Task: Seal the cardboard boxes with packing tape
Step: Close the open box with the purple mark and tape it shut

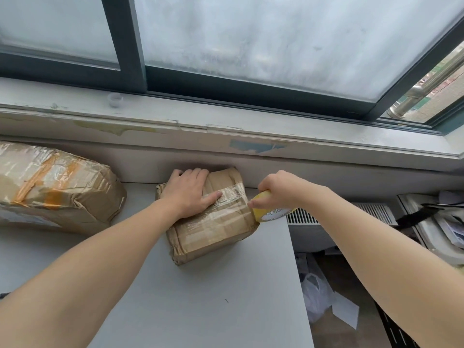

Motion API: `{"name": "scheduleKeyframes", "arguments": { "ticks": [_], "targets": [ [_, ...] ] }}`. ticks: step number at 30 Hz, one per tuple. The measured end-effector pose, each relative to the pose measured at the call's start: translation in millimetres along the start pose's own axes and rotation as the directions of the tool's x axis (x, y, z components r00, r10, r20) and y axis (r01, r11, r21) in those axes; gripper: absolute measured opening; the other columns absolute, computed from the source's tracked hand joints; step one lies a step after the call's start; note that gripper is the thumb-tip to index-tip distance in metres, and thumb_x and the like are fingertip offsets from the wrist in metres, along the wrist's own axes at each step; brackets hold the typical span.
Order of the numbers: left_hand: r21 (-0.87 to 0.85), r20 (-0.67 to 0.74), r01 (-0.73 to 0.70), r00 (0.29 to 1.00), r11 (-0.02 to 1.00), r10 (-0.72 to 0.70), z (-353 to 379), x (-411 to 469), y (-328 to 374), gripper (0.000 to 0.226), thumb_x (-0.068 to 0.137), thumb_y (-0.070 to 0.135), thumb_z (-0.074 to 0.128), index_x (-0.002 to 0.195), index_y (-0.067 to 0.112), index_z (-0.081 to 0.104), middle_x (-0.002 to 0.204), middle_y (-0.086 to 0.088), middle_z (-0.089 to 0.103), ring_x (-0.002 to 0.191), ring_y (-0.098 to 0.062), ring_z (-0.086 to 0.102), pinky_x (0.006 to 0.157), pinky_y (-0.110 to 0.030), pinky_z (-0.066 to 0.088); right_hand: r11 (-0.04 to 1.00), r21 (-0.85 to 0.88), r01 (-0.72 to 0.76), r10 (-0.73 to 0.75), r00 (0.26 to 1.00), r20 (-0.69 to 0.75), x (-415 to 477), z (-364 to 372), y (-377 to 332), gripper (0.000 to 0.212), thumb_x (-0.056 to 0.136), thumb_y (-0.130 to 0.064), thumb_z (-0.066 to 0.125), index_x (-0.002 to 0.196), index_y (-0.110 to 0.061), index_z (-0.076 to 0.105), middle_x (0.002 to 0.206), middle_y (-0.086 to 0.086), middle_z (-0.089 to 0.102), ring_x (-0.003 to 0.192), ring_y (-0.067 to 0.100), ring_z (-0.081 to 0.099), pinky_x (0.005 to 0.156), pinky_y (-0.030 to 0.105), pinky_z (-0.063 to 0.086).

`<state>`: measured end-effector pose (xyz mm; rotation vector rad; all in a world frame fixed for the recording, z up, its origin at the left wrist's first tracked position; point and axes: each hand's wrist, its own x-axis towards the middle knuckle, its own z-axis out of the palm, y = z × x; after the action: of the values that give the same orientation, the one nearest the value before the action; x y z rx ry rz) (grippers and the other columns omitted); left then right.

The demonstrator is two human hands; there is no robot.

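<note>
L hand (pixel 188 190) flat, fingers straight, pressing clear tape strip (pixel 227 197) atop small crumpled brown cardboard box (pixel 213 229) on grey table (pixel 200 297). R hand (pixel 277 189), arm outstretched, grips yellow packing-tape roll (pixel 267 212) at box's right edge.

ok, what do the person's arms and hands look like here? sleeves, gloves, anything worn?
Both are bare: the left hand and right hand show no gloves and no rings. No watch or bracelet at either wrist. The left forearm and right forearm are uncovered to the frame edge, so no sleeve is in view.
</note>
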<state>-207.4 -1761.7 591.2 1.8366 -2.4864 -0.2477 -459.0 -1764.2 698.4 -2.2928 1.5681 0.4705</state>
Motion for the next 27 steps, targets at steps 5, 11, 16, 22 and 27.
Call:
{"name": "scheduleKeyframes", "arguments": {
  "ticks": [5, 11, 16, 22, 27],
  "targets": [
    [-0.009, 0.012, -0.003, 1.0, 1.0, 0.004, -2, -1, 0, 0.077, 0.095, 0.076, 0.03, 0.145, 0.019, 0.042, 0.139, -0.001, 0.055, 0.127, -0.023, 0.051, 0.104, -0.044, 0.035, 1.0, -0.009, 0.01, -0.009, 0.995, 0.103, 9, 11, 12, 0.055, 0.084, -0.074, 0.062, 0.063, -0.023, 0.058, 0.063, 0.0, 0.058, 0.065, 0.017, 0.056, 0.057, 0.032, 0.041],
    [-0.032, 0.016, -0.024, 1.0, 0.999, 0.025, -2, -1, -2, 0.076, 0.096, 0.073, 0.032, 0.148, 0.018, 0.04, 0.143, -0.002, 0.053, 0.13, -0.023, 0.05, 0.106, -0.042, 0.034, 0.991, 0.122, -0.052, 0.033, 0.988, 0.149, 15, 36, 26, 0.075, 0.079, -0.085, 0.056, 0.075, -0.011, 0.066, 0.07, 0.004, 0.062, 0.072, 0.019, 0.057, 0.062, 0.035, 0.041],
    [-0.233, -0.094, 0.016, 0.995, 0.972, -0.039, -4, -21, -9, 0.083, 0.09, 0.072, 0.03, 0.151, 0.017, 0.041, 0.155, -0.002, 0.041, 0.146, -0.02, 0.032, 0.126, -0.054, 0.01, 0.989, 0.141, -0.034, 0.012, 0.987, 0.157, 14, 40, 28, 0.073, 0.084, -0.082, 0.054, 0.08, -0.011, 0.068, 0.078, 0.008, 0.068, 0.071, 0.019, 0.058, 0.062, 0.034, 0.042],
    [-0.697, 0.015, 0.423, 0.816, 0.58, -0.577, -2, -89, -9, 0.122, 0.08, 0.055, 0.08, 0.163, 0.021, -0.003, 0.169, 0.005, -0.008, 0.157, -0.017, -0.002, 0.128, -0.046, 0.004, 0.987, 0.148, -0.058, 0.025, 0.976, 0.216, 17, 35, 25, 0.084, 0.072, -0.096, 0.048, 0.072, -0.013, 0.057, 0.07, 0.0, 0.06, 0.069, 0.019, 0.056, 0.063, 0.036, 0.038],
    [-0.819, 0.489, 0.568, 0.766, 0.083, -0.417, 27, -128, 3, 0.146, 0.044, 0.062, 0.098, 0.153, 0.054, 0.001, 0.157, 0.01, 0.042, 0.136, -0.018, 0.051, 0.113, -0.05, 0.044, 0.99, 0.112, -0.082, 0.051, 0.965, 0.259, 19, 41, 15, 0.091, 0.061, -0.106, 0.041, 0.072, -0.017, 0.06, 0.074, -0.001, 0.063, 0.076, 0.019, 0.061, 0.066, 0.037, 0.042]
  ]
}}
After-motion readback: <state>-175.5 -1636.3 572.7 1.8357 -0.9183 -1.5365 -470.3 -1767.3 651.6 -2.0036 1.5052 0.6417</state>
